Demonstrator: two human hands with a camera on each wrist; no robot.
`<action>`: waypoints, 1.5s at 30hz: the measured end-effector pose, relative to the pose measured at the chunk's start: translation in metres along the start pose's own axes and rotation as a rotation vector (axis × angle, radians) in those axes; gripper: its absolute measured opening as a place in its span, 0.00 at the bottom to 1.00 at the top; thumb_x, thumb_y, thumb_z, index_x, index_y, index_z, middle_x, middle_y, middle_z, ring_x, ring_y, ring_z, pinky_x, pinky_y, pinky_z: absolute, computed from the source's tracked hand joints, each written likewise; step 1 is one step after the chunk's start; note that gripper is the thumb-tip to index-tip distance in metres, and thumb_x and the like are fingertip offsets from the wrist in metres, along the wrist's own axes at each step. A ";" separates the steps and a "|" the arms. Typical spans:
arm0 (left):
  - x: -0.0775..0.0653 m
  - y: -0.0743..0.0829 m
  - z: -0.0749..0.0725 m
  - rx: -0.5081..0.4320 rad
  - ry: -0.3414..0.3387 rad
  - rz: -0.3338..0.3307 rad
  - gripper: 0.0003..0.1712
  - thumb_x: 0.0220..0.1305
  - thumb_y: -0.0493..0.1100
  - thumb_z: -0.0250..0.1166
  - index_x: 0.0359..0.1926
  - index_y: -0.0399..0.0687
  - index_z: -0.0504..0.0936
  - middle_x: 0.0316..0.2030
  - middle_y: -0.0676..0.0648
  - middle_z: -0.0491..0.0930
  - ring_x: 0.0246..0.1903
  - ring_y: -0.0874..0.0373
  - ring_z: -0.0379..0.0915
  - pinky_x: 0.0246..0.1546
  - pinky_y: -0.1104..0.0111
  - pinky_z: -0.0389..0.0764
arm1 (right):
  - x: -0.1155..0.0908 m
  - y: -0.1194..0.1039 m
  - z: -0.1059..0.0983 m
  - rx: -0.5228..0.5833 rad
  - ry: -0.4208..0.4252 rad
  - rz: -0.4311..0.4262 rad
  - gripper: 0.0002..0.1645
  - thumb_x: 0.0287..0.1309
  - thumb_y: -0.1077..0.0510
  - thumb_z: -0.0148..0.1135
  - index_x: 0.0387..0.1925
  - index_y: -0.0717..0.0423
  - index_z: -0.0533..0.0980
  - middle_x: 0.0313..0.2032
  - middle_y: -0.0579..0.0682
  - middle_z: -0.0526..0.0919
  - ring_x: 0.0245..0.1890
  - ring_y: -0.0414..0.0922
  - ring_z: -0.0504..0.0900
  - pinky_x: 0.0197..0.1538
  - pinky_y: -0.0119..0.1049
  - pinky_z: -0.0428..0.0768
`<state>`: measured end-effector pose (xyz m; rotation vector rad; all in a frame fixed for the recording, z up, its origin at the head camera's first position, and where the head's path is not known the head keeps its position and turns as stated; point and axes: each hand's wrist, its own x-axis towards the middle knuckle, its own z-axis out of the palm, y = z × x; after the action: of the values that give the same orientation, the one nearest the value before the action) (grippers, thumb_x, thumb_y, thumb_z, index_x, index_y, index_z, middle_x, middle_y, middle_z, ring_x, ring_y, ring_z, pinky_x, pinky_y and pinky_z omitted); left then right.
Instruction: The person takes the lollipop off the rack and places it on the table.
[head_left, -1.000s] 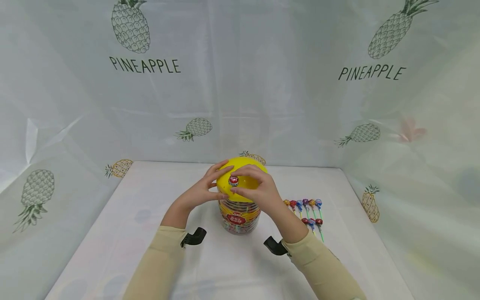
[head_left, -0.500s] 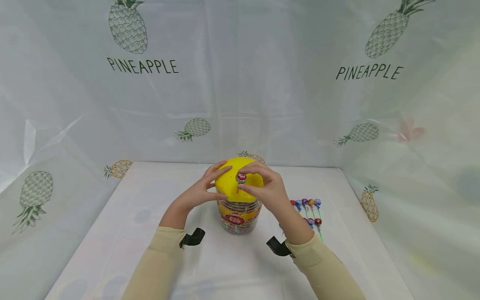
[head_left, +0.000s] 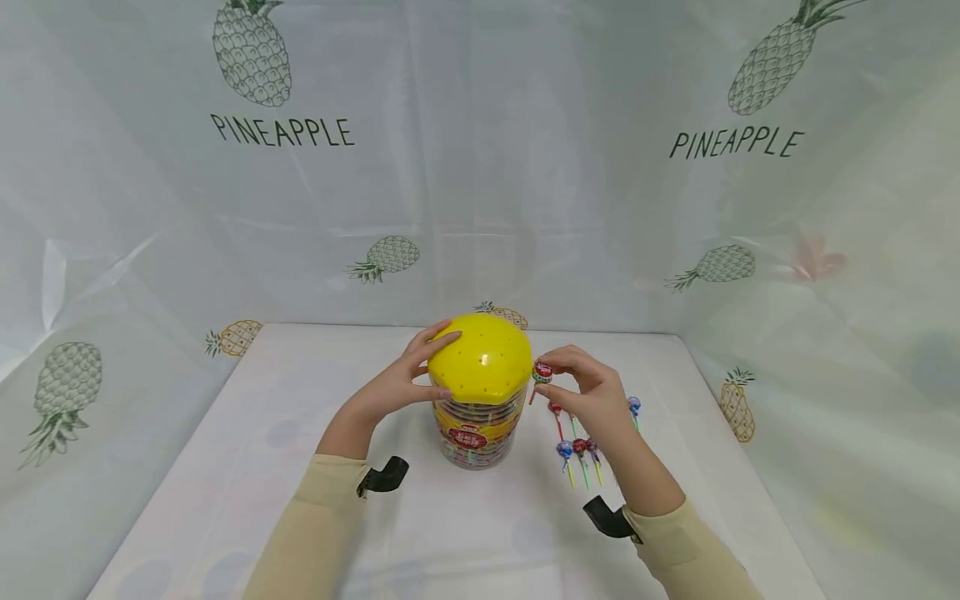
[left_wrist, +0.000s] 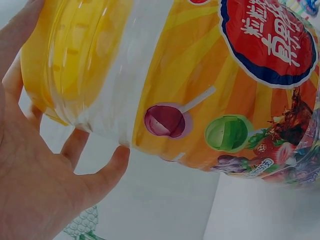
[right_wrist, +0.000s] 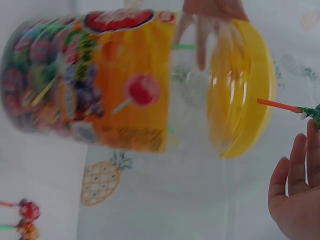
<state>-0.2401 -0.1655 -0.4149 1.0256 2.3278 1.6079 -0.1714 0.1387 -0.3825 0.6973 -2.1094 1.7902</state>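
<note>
A clear candy jar with an orange label and several lollipops inside stands upright on the table, capped by a domed yellow lid. From the left, my left hand holds the jar at its lid and neck, with thumb and fingers spread around it, as the left wrist view also shows. Just right of the lid, my right hand pinches a lollipop by its wrapped head. Its orange stick points toward the lid in the right wrist view. The lid's opening is out of sight in the head view.
Several lollipops lie in rows on the white table right of the jar, partly covered by my right forearm. A pale curtain printed with pineapples rises behind the table.
My right hand, pinching the lollipop, has moved right from in front of the lid to beside it. My left hand and the jar have stayed in place.
</note>
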 end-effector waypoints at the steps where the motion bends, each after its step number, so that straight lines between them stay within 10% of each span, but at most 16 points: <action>1: 0.000 0.000 0.000 0.001 -0.002 0.002 0.46 0.58 0.37 0.71 0.74 0.55 0.60 0.76 0.57 0.38 0.74 0.49 0.34 0.64 0.37 0.55 | -0.003 0.003 -0.005 -0.008 0.009 0.005 0.16 0.51 0.73 0.70 0.44 0.65 0.81 0.44 0.55 0.82 0.48 0.46 0.77 0.59 0.34 0.73; 28: -0.002 0.004 0.016 0.014 0.093 -0.001 0.55 0.49 0.38 0.77 0.75 0.54 0.57 0.76 0.54 0.35 0.73 0.46 0.34 0.62 0.38 0.60 | -0.079 0.078 -0.118 -0.165 0.101 0.463 0.25 0.58 0.58 0.69 0.55 0.65 0.78 0.45 0.37 0.82 0.42 0.36 0.81 0.46 0.26 0.80; 35: -0.006 0.039 0.020 0.020 0.094 -0.045 0.52 0.50 0.33 0.75 0.74 0.46 0.57 0.76 0.46 0.36 0.72 0.43 0.34 0.63 0.38 0.58 | -0.091 0.096 -0.143 -0.303 0.091 0.573 0.28 0.60 0.50 0.68 0.58 0.60 0.77 0.46 0.38 0.82 0.43 0.31 0.79 0.46 0.23 0.77; 45: -0.007 0.042 0.021 0.043 0.117 -0.074 0.53 0.49 0.34 0.75 0.74 0.48 0.58 0.76 0.49 0.37 0.73 0.43 0.31 0.64 0.34 0.49 | -0.096 0.129 -0.163 -0.371 0.031 0.674 0.26 0.61 0.54 0.67 0.57 0.63 0.76 0.53 0.58 0.80 0.41 0.34 0.80 0.47 0.38 0.79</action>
<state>-0.2063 -0.1450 -0.3888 0.8637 2.4546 1.6387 -0.1739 0.3298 -0.5092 -0.1645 -2.7542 1.5684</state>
